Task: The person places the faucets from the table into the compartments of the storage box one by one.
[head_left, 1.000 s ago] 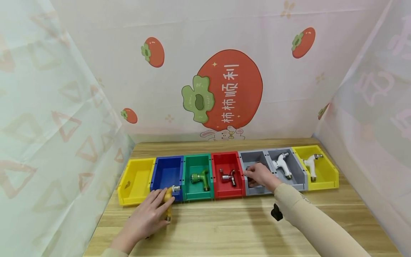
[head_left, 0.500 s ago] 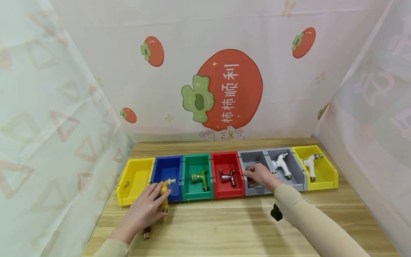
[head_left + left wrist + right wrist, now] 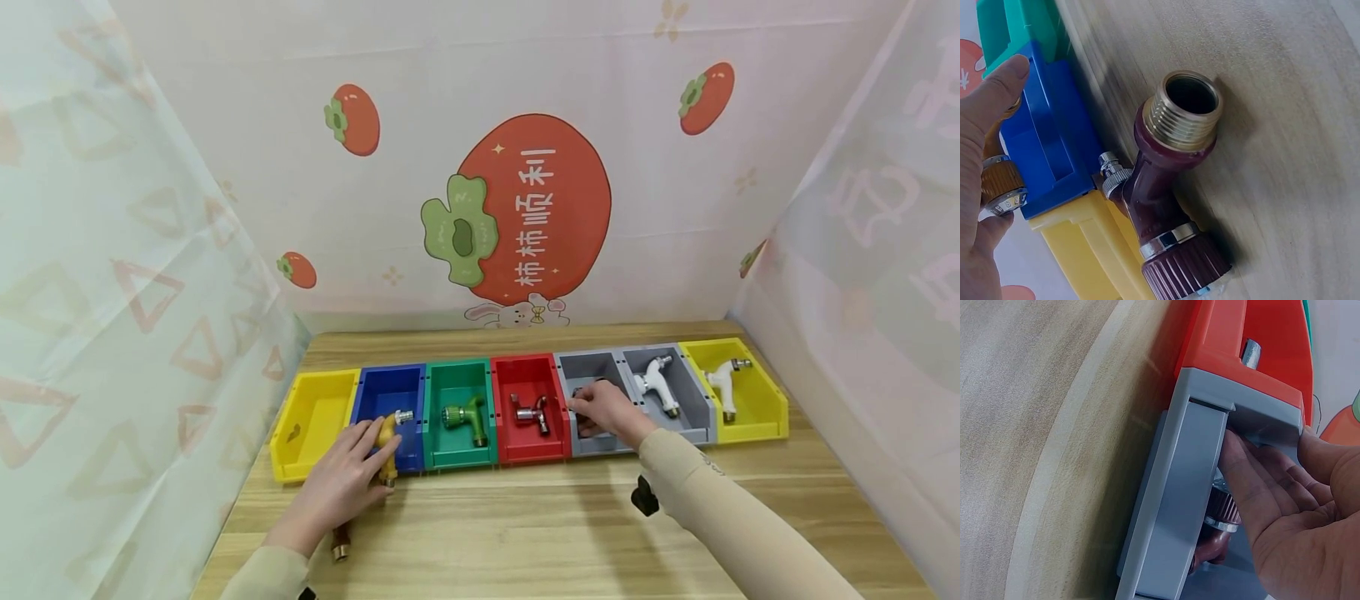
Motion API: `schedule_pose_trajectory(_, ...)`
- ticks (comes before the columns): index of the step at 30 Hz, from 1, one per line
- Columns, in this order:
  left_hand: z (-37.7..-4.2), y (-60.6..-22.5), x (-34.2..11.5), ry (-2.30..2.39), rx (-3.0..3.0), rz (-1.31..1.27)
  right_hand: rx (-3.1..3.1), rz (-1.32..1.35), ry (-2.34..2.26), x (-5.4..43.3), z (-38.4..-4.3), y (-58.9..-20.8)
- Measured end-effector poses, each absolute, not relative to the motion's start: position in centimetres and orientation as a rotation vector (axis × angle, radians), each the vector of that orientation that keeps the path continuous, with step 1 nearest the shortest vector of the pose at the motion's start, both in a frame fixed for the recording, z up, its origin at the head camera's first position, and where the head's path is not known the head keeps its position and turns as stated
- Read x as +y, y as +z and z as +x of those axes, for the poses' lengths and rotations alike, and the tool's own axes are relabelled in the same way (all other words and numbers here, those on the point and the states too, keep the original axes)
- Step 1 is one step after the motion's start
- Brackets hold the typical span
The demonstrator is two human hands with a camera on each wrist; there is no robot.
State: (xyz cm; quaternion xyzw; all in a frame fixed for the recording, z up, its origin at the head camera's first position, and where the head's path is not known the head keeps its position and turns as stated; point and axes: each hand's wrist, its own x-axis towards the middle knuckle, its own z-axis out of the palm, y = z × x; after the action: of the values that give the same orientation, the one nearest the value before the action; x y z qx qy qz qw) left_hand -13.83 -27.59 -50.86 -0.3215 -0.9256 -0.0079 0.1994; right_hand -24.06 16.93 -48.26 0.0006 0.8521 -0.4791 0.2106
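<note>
My left hand grips a yellow tap with a silver spout end, at the front of the blue bin. Below that wrist a dark red tap lies on the table, its brass threaded end towards the camera. My right hand reaches into the left grey bin. Its thumb sits at the side wall shared with the red bin, fingers inside, pinching that wall. Another dark red tap lies inside this grey bin, partly hidden by the fingers.
In the row, a green tap lies in the green bin, a red-and-chrome tap in the red one. White taps lie in the right grey bin and right yellow bin. A yellow bin stands far left.
My left hand has carried the yellow tap slightly left and away from me at the blue bin, uncovering the dark red tap's end on the table. My right hand stays put.
</note>
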Motion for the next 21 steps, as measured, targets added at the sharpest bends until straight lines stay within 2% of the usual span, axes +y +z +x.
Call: schedule_pose_trajectory(21,-15.0,-51.3,-27.4,-0.023,-2.662,-0.872,2.390,-0.003,-1.312,17.0,-24.0,-48.4)
